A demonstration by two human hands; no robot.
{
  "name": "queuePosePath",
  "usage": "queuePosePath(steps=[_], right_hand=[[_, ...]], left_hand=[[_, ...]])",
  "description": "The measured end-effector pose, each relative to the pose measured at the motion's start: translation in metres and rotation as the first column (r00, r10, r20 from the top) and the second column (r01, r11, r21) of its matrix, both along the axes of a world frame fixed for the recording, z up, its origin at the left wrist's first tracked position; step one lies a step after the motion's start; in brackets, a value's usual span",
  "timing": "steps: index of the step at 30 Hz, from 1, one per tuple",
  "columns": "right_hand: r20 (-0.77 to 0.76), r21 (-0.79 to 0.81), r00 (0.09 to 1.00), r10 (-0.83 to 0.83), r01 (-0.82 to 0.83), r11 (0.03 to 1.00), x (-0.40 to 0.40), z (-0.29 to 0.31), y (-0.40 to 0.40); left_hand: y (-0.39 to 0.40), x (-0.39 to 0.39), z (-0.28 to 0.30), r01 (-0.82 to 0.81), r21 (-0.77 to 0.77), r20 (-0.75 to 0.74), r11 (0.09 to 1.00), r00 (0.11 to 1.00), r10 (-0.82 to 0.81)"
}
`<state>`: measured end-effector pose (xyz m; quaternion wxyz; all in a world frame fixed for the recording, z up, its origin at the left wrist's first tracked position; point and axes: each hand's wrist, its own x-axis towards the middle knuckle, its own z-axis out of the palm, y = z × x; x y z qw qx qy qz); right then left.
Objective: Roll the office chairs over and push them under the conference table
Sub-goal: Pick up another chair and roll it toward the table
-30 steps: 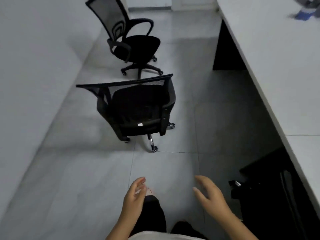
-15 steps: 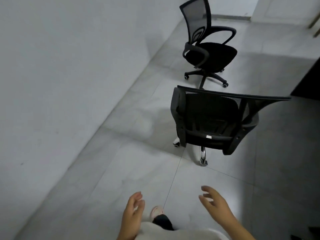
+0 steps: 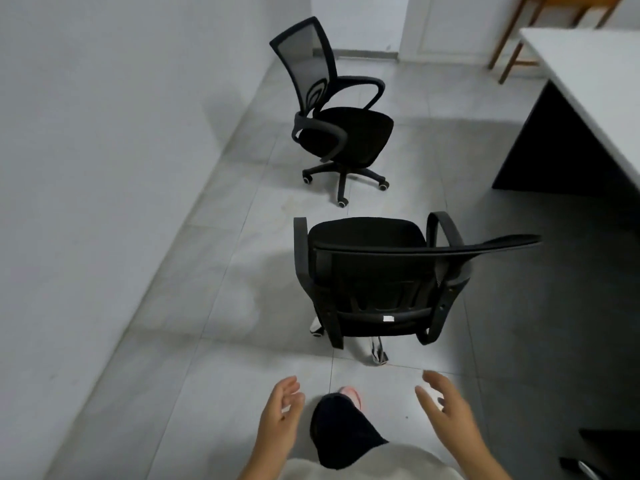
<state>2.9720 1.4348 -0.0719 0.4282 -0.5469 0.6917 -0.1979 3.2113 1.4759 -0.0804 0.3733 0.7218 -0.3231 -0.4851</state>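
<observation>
Both hands empty, fingers loose: left hand [image 3: 278, 412], right hand [image 3: 446, 408]. Near chair [image 3: 374, 285] bore small white tag, unreadable. Far chair [image 3: 341, 133] beyond; table [image 3: 588, 84] right.

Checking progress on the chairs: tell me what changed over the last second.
Little changed: the left hand and right hand remain open and empty, short of the near chair. It and the far chair keep their spots beside the table; only the view swung.
</observation>
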Motion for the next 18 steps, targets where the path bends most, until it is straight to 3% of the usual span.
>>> queuePosePath(steps=[3,5,7,10,11,14,15,18], right_hand=[[-0.082,-0.155,0.995,-0.065,0.051,0.987,-0.009,0.024,-0.052],[-0.148,-0.370,0.983,-0.112,0.050,0.928,-0.013,0.045,-0.090],[-0.245,-0.526,0.959,-0.144,-0.007,0.851,-0.016,0.059,-0.126],[-0.437,-0.515,0.892,-0.114,-0.144,0.845,-0.024,0.055,-0.170],[-0.509,-0.471,0.856,-0.093,-0.186,0.862,-0.026,0.051,-0.181],[-0.664,-0.423,0.742,-0.094,-0.270,0.865,-0.034,0.039,-0.199],[-0.693,-0.426,0.712,-0.114,-0.276,0.861,-0.034,0.039,-0.202],[-0.730,-0.468,0.660,-0.177,-0.293,0.834,-0.026,0.040,-0.206]], left_hand=[[-0.057,0.000,0.016,0.041,-0.070,0.025,0.997,0.999,-0.039],[-0.104,0.002,0.035,0.053,-0.212,0.074,0.976,0.997,-0.039],[-0.149,0.002,0.060,0.103,-0.402,0.214,0.910,0.977,-0.016],[-0.203,-0.003,0.079,0.346,-0.497,0.456,0.796,0.884,-0.100],[-0.216,-0.007,0.080,0.485,-0.437,0.546,0.758,0.812,-0.205],[-0.238,-0.013,0.071,0.811,-0.098,0.835,0.577,0.383,-0.396],[-0.243,-0.011,0.065,0.843,-0.054,0.870,0.535,0.302,-0.389],[-0.253,0.000,0.049,0.895,-0.036,0.917,0.444,0.206,-0.342]])
